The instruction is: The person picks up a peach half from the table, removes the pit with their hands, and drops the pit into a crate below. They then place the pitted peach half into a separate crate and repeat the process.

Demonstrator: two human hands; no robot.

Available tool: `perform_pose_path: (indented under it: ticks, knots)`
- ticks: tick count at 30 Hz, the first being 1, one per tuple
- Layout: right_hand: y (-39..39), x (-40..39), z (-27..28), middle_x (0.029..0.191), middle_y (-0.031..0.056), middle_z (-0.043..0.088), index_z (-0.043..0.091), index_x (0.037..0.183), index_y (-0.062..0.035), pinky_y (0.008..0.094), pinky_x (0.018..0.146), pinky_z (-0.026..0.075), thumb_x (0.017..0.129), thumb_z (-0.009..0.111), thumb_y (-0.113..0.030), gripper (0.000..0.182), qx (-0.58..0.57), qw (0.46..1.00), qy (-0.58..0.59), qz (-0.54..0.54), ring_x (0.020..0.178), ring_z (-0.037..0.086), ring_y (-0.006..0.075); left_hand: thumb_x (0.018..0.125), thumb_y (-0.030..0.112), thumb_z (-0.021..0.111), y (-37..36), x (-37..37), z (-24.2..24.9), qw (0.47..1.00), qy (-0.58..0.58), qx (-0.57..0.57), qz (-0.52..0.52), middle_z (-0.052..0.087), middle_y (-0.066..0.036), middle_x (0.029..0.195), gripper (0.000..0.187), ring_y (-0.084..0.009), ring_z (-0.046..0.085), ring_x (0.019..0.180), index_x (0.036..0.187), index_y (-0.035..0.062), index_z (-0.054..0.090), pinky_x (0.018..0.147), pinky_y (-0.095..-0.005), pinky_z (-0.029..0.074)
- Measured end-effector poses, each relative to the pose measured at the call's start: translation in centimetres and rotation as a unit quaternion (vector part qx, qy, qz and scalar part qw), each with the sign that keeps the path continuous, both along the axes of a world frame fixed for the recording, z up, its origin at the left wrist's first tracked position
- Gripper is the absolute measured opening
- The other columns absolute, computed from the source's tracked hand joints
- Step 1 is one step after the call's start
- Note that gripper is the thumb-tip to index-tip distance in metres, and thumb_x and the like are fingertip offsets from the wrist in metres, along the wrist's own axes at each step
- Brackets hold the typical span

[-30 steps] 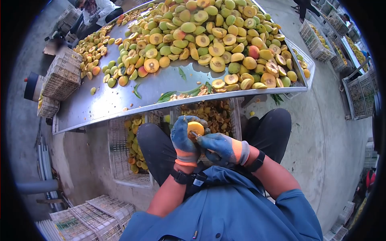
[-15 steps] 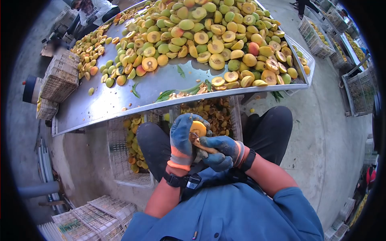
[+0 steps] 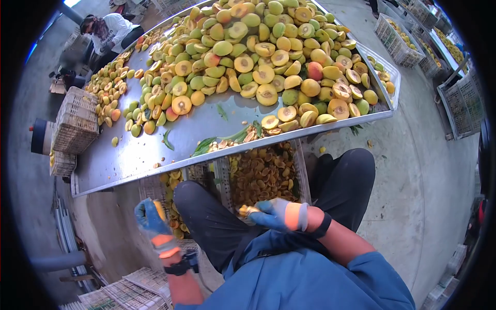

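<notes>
My left hand (image 3: pixel 151 217), in a blue and orange work glove, is closed around a peach half (image 3: pixel 160 210), of which only an orange edge shows. It is held out to the left of my left knee, above a crate of yellow-green fruit pieces (image 3: pixel 178 219). In front of my lap, my gloved right hand (image 3: pixel 276 213) grips a small wooden-handled tool (image 3: pixel 249 210); motion blurs its pale brown end, and its tip cannot be made out. Below and beyond the right hand, a crate (image 3: pixel 305 178) holds many brownish cut fruit pieces.
A metal table (image 3: pixel 196 124) carries a large heap of whole and halved peaches (image 3: pixel 243 46), with leaves and loose pits near its edge. Stacked crates (image 3: pixel 77 113) stand at its left end. A person (image 3: pixel 111 33) sits beyond the far left. More crates (image 3: pixel 398 41) line the right.
My hands were together over my lap, tool against the cut peach. Now they are apart: the left has swung left with its peach half, and the right is slightly lower. The view has shifted.
</notes>
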State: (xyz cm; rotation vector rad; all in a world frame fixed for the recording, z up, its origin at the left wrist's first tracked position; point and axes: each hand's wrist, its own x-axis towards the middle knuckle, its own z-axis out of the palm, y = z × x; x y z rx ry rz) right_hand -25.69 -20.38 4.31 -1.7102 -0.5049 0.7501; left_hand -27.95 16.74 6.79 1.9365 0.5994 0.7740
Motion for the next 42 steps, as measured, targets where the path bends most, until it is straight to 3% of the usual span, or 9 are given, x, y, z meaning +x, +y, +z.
perform_pose_path:
  ticks: [4,6,8,12,18,24,28,37,42]
  knots:
    - [-0.5,0.8,0.3,0.094,0.029,0.072,0.062,0.111,0.0008,0.0561,0.083,0.052,0.107,0.04,-0.052,0.057,-0.27,0.962,-0.026,0.017,0.093,0.067,0.0505,0.095,0.009,0.072,-1.8,4.4,1.9,0.905,-0.016,0.423,-0.042,0.067,-0.006,0.102,0.014,-0.0172,0.061,0.093,0.106,0.001,0.071,0.086,-0.0335,0.052]
    - [-0.7,0.5,0.0,0.092,0.0291,0.071,0.061,0.11,0.0003,0.0565,0.082,0.052,0.107,0.041,-0.051,0.055,-0.247,0.969,-0.031,-0.003,0.09,0.068,0.0508,0.094,0.007,0.072,-7.9,8.7,2.2,0.985,0.052,-0.045,-0.161,0.068,-0.007,0.099,0.013,-0.0208,0.063,0.092,0.106,0.0007,0.072,0.086,-0.0345,0.053]
    - [-1.1,0.4,-0.4,0.088,0.0294,0.071,0.059,0.108,-0.0007,0.0574,0.079,0.052,0.107,0.044,-0.049,0.05,-0.203,0.977,-0.043,-0.046,0.085,0.068,0.0514,0.094,0.012,0.069,-13.1,14.4,0.6,0.92,0.046,0.229,-0.316,0.072,-0.017,0.101,0.017,-0.0359,0.067,0.09,0.107,0.002,0.073,0.085,-0.0411,0.053]
    - [-3.3,0.1,0.3,0.078,0.0278,0.069,0.058,0.106,-0.0021,0.0584,0.066,0.05,0.106,0.05,-0.043,0.041,-0.109,0.981,-0.073,-0.141,0.073,0.067,0.0498,0.089,0.044,0.071,-22.2,22.0,-4.5,0.871,0.186,0.28,-0.359,0.07,-0.023,0.115,0.048,-0.0423,0.065,0.106,0.112,0.0024,0.075,0.096,-0.0486,0.051]
    - [-5.1,-0.3,-0.4,0.074,0.027,0.066,0.057,0.104,-0.0032,0.0565,0.061,0.049,0.104,0.057,-0.036,0.032,-0.077,0.967,-0.101,-0.221,0.07,0.066,0.0494,0.087,0.037,0.076,-25.2,23.5,-8.7,0.833,0.171,0.316,-0.42,0.068,-0.022,0.111,0.043,-0.0432,0.066,0.102,0.117,0.0054,0.07,0.092,-0.0502,0.052]
    - [-4.0,2.4,2.2,0.072,0.0233,0.064,0.057,0.101,-0.0001,0.0465,0.058,0.048,0.103,0.062,-0.024,0.024,0.047,0.953,-0.077,-0.291,0.068,0.068,0.0432,0.09,0.011,0.071,-23.3,19.1,-5.3,0.915,0.021,-0.178,-0.362,0.064,-0.011,0.103,0.033,-0.0246,0.064,0.089,0.119,0.007,0.055,0.082,-0.0327,0.054]
    - [-2.1,4.5,5.1,0.076,0.0275,0.066,0.056,0.102,0.0004,0.0494,0.059,0.048,0.104,0.06,-0.024,0.024,0.009,0.965,-0.082,-0.248,0.073,0.068,0.0471,0.093,0.011,0.059,-22.4,13.2,-0.7,0.717,-0.046,-0.632,-0.291,0.066,-0.014,0.105,0.033,-0.0233,0.066,0.092,0.125,0.0082,0.055,0.083,-0.0348,0.059]
    - [1.5,3.7,4.4,0.084,0.0316,0.068,0.055,0.109,-0.0007,0.0584,0.069,0.052,0.105,0.053,-0.037,0.036,-0.111,0.961,-0.196,-0.162,0.081,0.067,0.0523,0.108,0.032,0.047,-23.4,6.5,1.5,0.894,-0.069,-0.361,-0.256,0.063,-0.012,0.096,0.029,-0.0223,0.064,0.087,0.108,0.0047,0.058,0.08,-0.034,0.057]
    - [2.1,2.7,3.0,0.085,0.0315,0.068,0.057,0.111,-0.0006,0.0579,0.069,0.052,0.106,0.05,-0.035,0.035,-0.141,0.953,-0.238,-0.123,0.081,0.067,0.052,0.11,0.036,0.043,-22.2,6.5,-0.3,0.739,-0.057,-0.63,-0.231,0.062,-0.009,0.092,0.034,-0.0198,0.061,0.082,0.105,0.0056,0.057,0.077,-0.0323,0.055]
